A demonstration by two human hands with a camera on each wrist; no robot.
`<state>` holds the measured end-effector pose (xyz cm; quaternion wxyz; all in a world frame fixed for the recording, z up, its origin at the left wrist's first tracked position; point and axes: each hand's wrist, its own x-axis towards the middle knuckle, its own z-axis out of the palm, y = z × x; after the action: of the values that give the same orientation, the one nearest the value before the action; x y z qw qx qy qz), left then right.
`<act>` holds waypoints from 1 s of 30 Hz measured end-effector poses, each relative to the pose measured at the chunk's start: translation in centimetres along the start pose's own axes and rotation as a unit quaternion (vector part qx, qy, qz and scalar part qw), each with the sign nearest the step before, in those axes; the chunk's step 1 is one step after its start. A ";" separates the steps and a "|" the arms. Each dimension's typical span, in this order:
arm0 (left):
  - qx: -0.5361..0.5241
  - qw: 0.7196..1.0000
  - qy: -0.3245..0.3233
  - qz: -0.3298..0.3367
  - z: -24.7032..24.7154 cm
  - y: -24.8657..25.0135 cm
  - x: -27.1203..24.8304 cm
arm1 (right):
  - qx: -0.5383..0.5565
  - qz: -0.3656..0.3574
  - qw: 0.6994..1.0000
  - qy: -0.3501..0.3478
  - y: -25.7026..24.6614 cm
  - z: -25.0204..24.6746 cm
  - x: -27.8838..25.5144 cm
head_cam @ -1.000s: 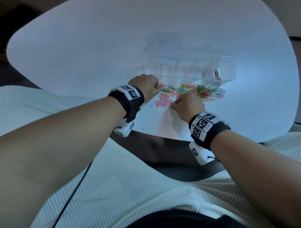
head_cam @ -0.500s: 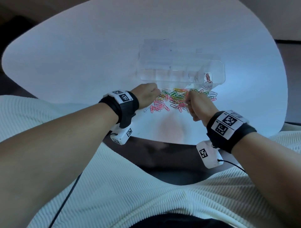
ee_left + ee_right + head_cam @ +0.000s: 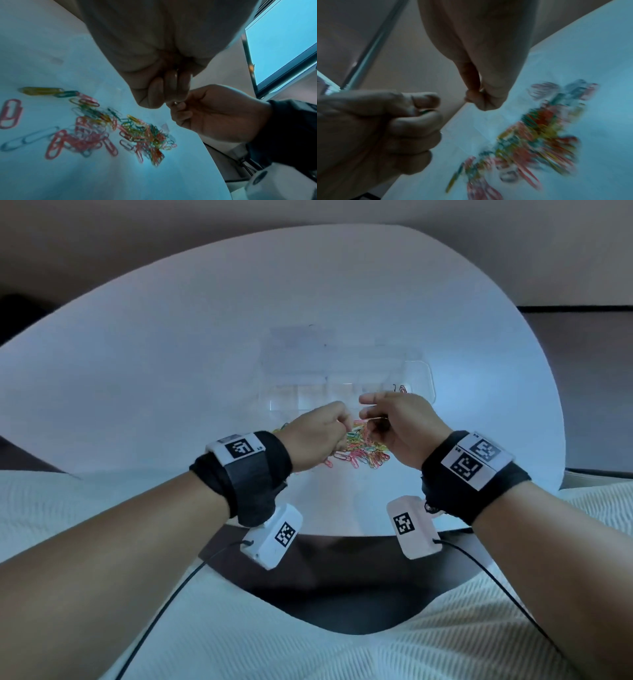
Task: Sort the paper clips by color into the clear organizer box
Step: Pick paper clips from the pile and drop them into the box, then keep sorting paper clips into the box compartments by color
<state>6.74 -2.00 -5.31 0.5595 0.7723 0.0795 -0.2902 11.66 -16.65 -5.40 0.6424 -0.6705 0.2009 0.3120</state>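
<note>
A pile of coloured paper clips (image 3: 363,450) lies on the white table (image 3: 154,364), just in front of the clear organizer box (image 3: 342,371). A few red clips (image 3: 403,388) sit in the box's right end compartment. Both hands hover close together above the pile. My left hand (image 3: 329,422) is curled, and in the right wrist view its thumb and forefinger (image 3: 426,100) pinch a green clip (image 3: 425,111). My right hand (image 3: 387,419) pinches a thin clip (image 3: 373,417) of unclear colour, forefinger stretched out. The pile (image 3: 106,132) shows below in the left wrist view, and blurred (image 3: 539,142) in the right wrist view.
The table's front edge (image 3: 342,534) runs just below my wrists, with a lap in white ribbed fabric (image 3: 308,655) under it. Black cables (image 3: 164,604) hang from the wrist cameras. A bright window (image 3: 283,33) shows in the left wrist view.
Both hands have lifted off the pile and come together above it, each with fingers pinched. The right hand swung from the pile's left side to its right.
</note>
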 end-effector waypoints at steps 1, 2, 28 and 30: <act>0.020 1.000 0.009 0.005 -0.5 0.2 0.2 | -0.002 -0.011 1.000 0.008 -0.7 0.5 0.3; 0.058 0.998 0.019 0.009 -1.0 0.4 0.5 | -0.004 -0.021 1.000 0.013 -1.5 1.0 0.6; 0.171 0.973 0.153 0.025 -1.4 2.6 4.9 | -0.114 -0.125 0.986 0.014 -2.6 -2.9 0.2; 0.185 0.962 0.190 0.061 -1.2 2.8 3.8 | -0.200 -0.129 0.971 0.023 -2.1 -3.6 0.0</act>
<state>11.49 -2.62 -4.82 0.3984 0.9065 0.0824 -0.1129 13.65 -20.03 -3.98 0.5250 -0.8129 0.0612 0.2446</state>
